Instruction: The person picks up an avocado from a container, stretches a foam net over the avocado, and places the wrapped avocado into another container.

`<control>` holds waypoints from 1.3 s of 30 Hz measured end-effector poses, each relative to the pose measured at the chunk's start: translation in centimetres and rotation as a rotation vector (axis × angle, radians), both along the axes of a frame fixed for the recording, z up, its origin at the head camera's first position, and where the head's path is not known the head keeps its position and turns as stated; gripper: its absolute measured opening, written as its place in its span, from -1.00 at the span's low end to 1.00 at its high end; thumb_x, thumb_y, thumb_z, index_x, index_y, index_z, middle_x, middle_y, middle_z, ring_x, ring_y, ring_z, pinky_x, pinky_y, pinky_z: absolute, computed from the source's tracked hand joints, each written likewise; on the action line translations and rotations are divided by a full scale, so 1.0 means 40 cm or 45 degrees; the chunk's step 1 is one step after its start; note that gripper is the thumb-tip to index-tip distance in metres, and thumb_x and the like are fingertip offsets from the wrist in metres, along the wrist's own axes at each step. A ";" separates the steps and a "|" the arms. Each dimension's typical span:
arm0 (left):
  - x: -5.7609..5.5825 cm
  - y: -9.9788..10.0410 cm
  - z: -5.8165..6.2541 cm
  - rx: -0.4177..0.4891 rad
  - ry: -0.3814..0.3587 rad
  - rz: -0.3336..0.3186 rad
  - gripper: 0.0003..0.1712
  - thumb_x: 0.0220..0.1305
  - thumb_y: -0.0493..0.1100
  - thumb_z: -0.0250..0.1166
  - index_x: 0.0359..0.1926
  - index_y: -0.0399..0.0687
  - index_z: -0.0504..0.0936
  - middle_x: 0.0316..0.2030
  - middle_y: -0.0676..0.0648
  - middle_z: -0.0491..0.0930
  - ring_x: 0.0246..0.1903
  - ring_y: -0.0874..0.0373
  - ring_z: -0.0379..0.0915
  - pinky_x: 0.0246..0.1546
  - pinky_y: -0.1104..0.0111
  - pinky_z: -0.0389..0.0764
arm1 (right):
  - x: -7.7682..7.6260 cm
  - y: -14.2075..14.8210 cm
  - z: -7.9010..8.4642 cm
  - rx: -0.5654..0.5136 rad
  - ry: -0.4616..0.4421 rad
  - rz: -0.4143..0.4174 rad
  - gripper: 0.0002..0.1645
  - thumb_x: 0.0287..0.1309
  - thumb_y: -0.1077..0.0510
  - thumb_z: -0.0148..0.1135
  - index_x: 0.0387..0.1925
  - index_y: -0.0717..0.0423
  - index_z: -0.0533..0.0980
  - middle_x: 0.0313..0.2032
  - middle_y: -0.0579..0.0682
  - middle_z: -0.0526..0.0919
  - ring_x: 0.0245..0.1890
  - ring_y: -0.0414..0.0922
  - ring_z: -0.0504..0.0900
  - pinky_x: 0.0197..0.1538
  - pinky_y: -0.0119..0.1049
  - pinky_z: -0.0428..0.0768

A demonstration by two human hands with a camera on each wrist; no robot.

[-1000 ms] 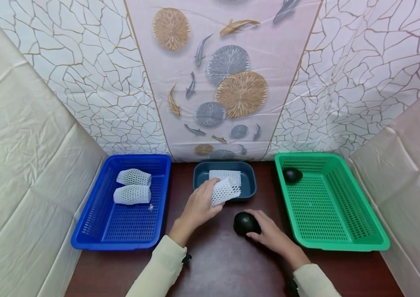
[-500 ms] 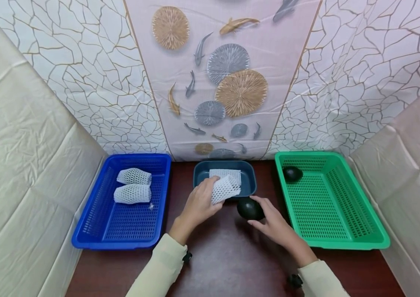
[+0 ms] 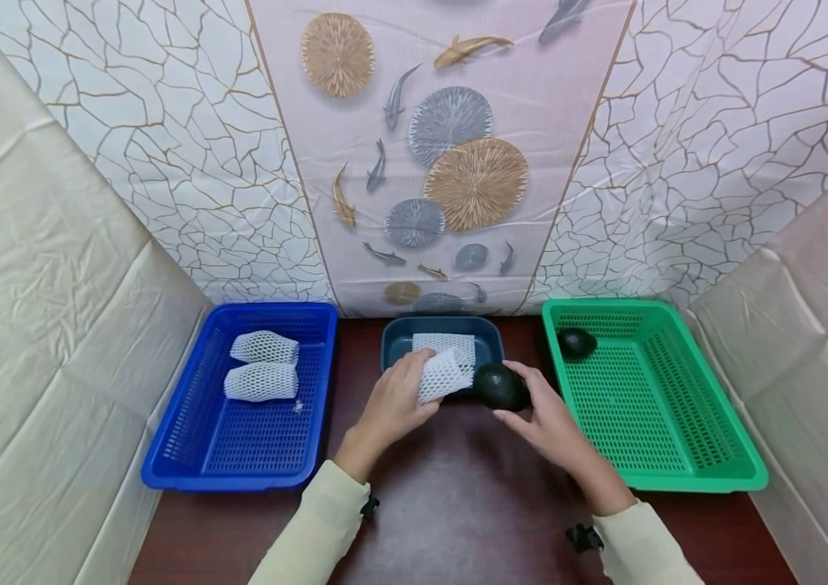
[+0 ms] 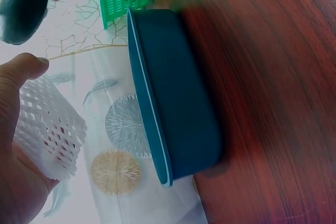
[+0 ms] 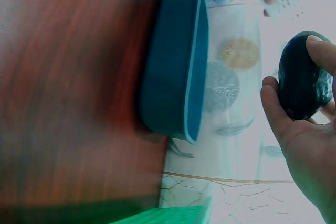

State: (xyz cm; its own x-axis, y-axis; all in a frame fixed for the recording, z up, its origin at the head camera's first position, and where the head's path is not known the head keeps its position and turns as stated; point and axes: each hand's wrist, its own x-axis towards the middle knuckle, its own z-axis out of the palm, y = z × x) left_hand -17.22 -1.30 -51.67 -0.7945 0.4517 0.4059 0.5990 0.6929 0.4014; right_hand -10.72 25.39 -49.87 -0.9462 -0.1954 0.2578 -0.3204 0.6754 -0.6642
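Observation:
My left hand (image 3: 395,402) grips a white foam net sleeve (image 3: 446,375) in front of the small dark teal bin (image 3: 393,331); in the left wrist view the thumb and fingers hold the same net sleeve (image 4: 51,129). My right hand (image 3: 548,414) holds a dark avocado (image 3: 501,387) between thumb and fingers, raised at the net's right end. The right wrist view shows the avocado (image 5: 304,77) in the fingers, above the height of the teal bin (image 5: 170,66). Another foam net (image 3: 421,343) lies inside the teal bin.
The blue basket (image 3: 238,481) at left holds two net-wrapped pieces (image 3: 262,383). In the green basket (image 3: 677,483) at right, another avocado (image 3: 576,344) lies in the far left corner. A patterned cloth (image 3: 472,260) hangs behind the dark wooden table (image 3: 443,520).
My right hand has lifted the avocado from nearer the table's front, moving it away from me and slightly right, level with the net. The left hand has barely moved.

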 end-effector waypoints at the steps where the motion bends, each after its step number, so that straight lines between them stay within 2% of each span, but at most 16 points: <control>1: 0.000 0.000 -0.001 -0.006 0.002 0.000 -0.11 0.09 -0.01 0.58 0.37 -0.11 0.37 0.20 -0.12 0.57 0.06 0.02 0.57 0.12 0.10 0.64 | -0.003 0.001 0.004 0.000 0.015 0.001 -0.06 0.16 0.13 0.52 0.48 0.09 0.24 0.30 0.18 0.46 0.13 0.04 0.56 0.07 0.06 0.61; 8: -0.001 0.002 -0.004 -0.082 0.002 -0.014 -0.10 0.08 -0.02 0.59 0.38 -0.06 0.36 0.15 -0.12 0.59 0.04 0.00 0.58 0.04 0.09 0.65 | -0.030 0.011 0.034 -0.024 0.067 0.054 -0.07 0.17 0.18 0.51 0.48 0.12 0.25 0.30 0.19 0.46 0.21 0.09 0.53 0.17 0.16 0.54; 14: 0.000 0.003 -0.002 -0.140 0.086 -0.027 -0.10 0.06 -0.03 0.59 0.38 -0.08 0.37 0.14 -0.14 0.60 0.05 -0.04 0.60 0.03 0.08 0.65 | -0.039 0.007 0.067 0.059 0.032 0.096 -0.06 0.21 0.11 0.49 0.51 0.10 0.23 0.32 0.16 0.44 0.24 0.07 0.52 0.18 0.14 0.56; 19: 0.003 0.009 0.004 -0.157 0.124 -0.040 -0.10 0.06 -0.03 0.59 0.37 -0.09 0.37 0.15 -0.16 0.61 0.08 -0.04 0.60 0.05 0.07 0.64 | -0.044 0.002 0.085 0.121 -0.047 0.163 -0.08 0.28 0.03 0.44 0.54 0.03 0.20 0.34 0.13 0.42 0.10 0.01 0.54 0.01 -0.03 0.63; 23: 0.006 0.013 0.010 -0.157 0.131 -0.053 -0.10 0.06 -0.04 0.58 0.38 -0.09 0.37 0.16 -0.16 0.61 0.11 -0.04 0.59 0.10 0.05 0.63 | -0.047 -0.001 0.094 0.130 -0.109 0.216 -0.08 0.30 0.01 0.41 0.56 -0.01 0.19 0.35 0.11 0.42 -0.10 -0.07 0.56 -0.18 -0.19 0.65; 26: 0.008 0.016 0.013 -0.165 0.139 -0.062 -0.11 0.07 -0.05 0.58 0.38 -0.09 0.38 0.16 -0.15 0.61 0.11 -0.02 0.59 0.11 0.06 0.63 | -0.050 -0.002 0.097 0.138 -0.119 0.234 -0.08 0.28 0.02 0.43 0.55 -0.02 0.21 0.36 0.11 0.43 -0.19 -0.12 0.58 -0.22 -0.26 0.66; 28: 0.009 0.019 0.014 -0.169 0.141 -0.069 -0.12 0.09 -0.06 0.57 0.38 -0.09 0.38 0.16 -0.14 0.61 0.11 -0.02 0.59 0.12 0.07 0.63 | -0.051 -0.003 0.098 0.147 -0.108 0.238 -0.09 0.25 0.02 0.46 0.54 -0.03 0.25 0.36 0.11 0.45 -0.16 -0.12 0.61 -0.19 -0.26 0.67; 34: 0.014 0.026 0.015 -0.188 0.168 -0.102 -0.17 0.15 -0.05 0.54 0.38 -0.07 0.37 0.16 -0.10 0.61 0.12 0.03 0.58 0.16 0.11 0.61 | -0.054 -0.007 0.099 0.158 -0.057 0.228 -0.13 0.11 0.06 0.56 0.43 -0.05 0.38 0.32 0.06 0.55 0.13 -0.03 0.65 0.00 -0.08 0.70; 39: 0.019 0.034 0.014 -0.176 0.195 -0.138 -0.19 0.14 -0.08 0.53 0.37 -0.11 0.38 0.14 -0.11 0.62 0.13 0.04 0.56 0.16 0.14 0.61 | -0.053 -0.011 0.091 0.156 0.003 0.231 -0.14 0.05 0.13 0.60 0.39 0.01 0.44 0.25 0.10 0.60 0.06 -0.02 0.67 -0.07 -0.09 0.72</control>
State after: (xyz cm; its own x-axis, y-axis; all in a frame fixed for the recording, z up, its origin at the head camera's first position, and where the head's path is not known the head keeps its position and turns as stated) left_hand -16.47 0.07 -51.09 -0.6725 0.5905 0.4462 0.7193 0.6635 0.2060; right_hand -12.83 24.96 -46.22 -0.8921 -0.3927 0.2236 -0.4455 0.6818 -0.5802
